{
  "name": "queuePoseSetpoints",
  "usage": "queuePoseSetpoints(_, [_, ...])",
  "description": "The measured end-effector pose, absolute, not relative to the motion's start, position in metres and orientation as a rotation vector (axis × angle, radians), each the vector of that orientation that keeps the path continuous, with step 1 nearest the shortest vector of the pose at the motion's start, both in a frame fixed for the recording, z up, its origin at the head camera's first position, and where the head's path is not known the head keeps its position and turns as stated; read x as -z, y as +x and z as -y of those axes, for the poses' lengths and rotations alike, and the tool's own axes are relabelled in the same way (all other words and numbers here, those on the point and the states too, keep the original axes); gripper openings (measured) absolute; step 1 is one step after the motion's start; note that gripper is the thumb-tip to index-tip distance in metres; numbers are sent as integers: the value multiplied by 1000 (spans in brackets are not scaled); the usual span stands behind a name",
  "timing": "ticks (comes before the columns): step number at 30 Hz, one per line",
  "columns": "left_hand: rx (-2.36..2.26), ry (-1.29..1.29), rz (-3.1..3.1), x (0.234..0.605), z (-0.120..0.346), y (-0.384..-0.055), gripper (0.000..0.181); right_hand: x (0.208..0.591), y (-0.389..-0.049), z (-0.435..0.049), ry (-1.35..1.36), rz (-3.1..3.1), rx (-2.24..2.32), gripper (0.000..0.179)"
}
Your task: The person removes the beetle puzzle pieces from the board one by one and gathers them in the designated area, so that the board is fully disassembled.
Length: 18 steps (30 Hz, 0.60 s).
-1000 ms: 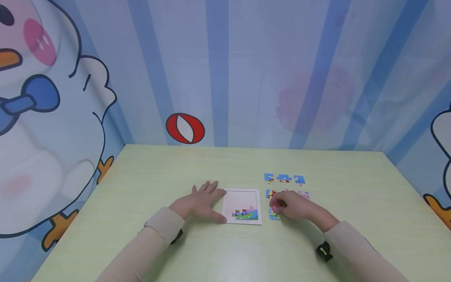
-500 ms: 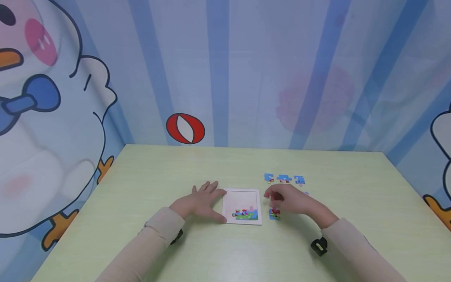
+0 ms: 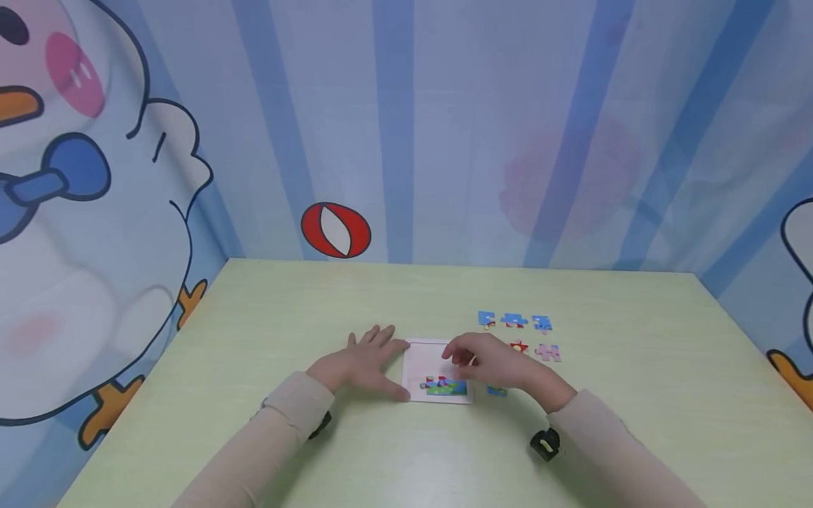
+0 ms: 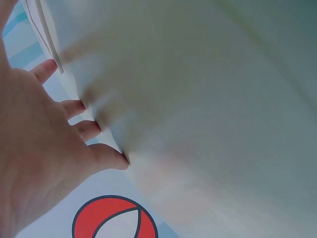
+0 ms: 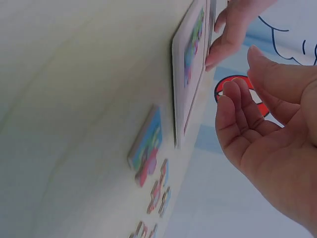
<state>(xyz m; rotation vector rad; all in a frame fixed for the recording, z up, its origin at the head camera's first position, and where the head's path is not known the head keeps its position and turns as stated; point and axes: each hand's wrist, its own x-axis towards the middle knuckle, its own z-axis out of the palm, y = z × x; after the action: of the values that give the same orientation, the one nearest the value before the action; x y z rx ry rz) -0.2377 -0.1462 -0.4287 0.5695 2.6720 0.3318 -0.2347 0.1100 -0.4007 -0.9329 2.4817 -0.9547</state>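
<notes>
A square white puzzle tray lies on the table, with some joined puzzle pieces along its lower edge. My left hand spreads its fingers at the tray's left side, thumb and index finger against the edge. Over the tray's right part hovers my right hand, fingers loosely curled, covering part of the tray and of the loose pieces. In the right wrist view, fingers and thumb stand a little apart, and I see no piece between them. A single blue-green puzzle piece lies below the right hand.
To the right lie more loose pieces in rows: a blue one and others at the back, a pink one nearer. The pale table ends at a blue striped cloth with printed cartoon figures.
My right hand has moved left, from above the loose pieces to above the tray, uncovering a pink and a red piece. The left hand keeps its place at the tray's edge.
</notes>
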Motion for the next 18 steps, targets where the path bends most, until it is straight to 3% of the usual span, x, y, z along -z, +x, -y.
queuePoseSetpoints(18, [-348, 580, -2669, 428, 147, -237, 86, 416, -234, -84, -930, -2462, 858, 24])
